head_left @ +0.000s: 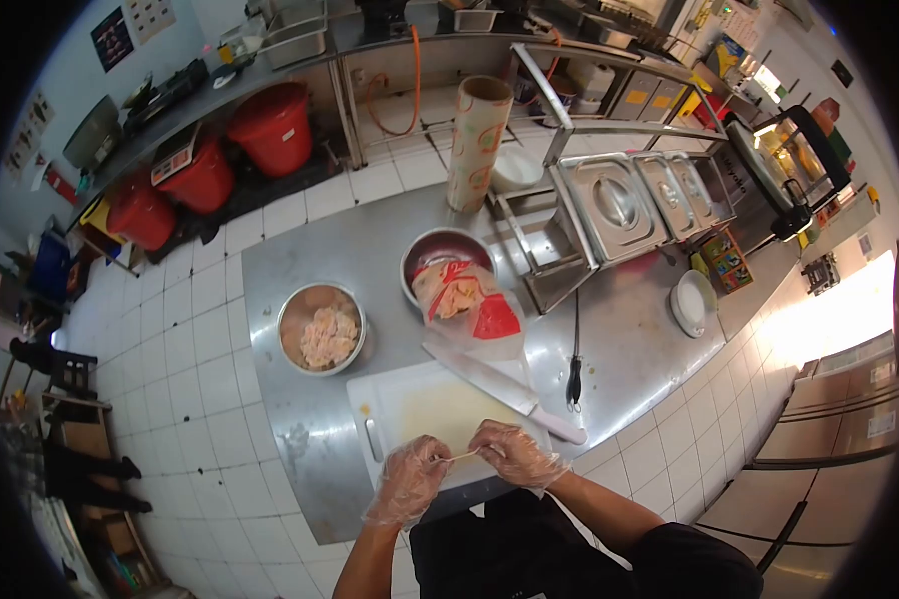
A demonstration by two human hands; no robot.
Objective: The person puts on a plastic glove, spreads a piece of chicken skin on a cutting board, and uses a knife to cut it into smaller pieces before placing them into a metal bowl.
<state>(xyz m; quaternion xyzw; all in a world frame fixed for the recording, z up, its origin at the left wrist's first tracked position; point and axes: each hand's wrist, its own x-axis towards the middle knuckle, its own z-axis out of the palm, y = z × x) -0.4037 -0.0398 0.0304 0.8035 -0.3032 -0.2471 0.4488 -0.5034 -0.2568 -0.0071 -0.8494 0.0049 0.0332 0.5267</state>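
Both my hands wear clear plastic gloves and are closed above the near edge of the white cutting board point(395, 394). Between them runs a thin pale strip point(461, 456); whether it is a band, a string or a stick I cannot make out. My left hand point(415, 479) pinches one end, my right hand point(514, 454) the other. A large knife point(484, 374) with a white handle lies slantwise across the board. Beyond it, a plastic bag point(469, 304) with red print and pale meat inside leans out of a metal bowl point(435, 240). Another metal bowl point(355, 361) holds pale raw meat pieces point(328, 336).
A thin tool with a black handle point(574, 379) lies right of the board. Behind stand a tall patterned roll point(477, 140) and a metal rack with lidded pans point(609, 205). A white bowl point(691, 302) sits at the right. Red bins point(270, 130) line the far counter.
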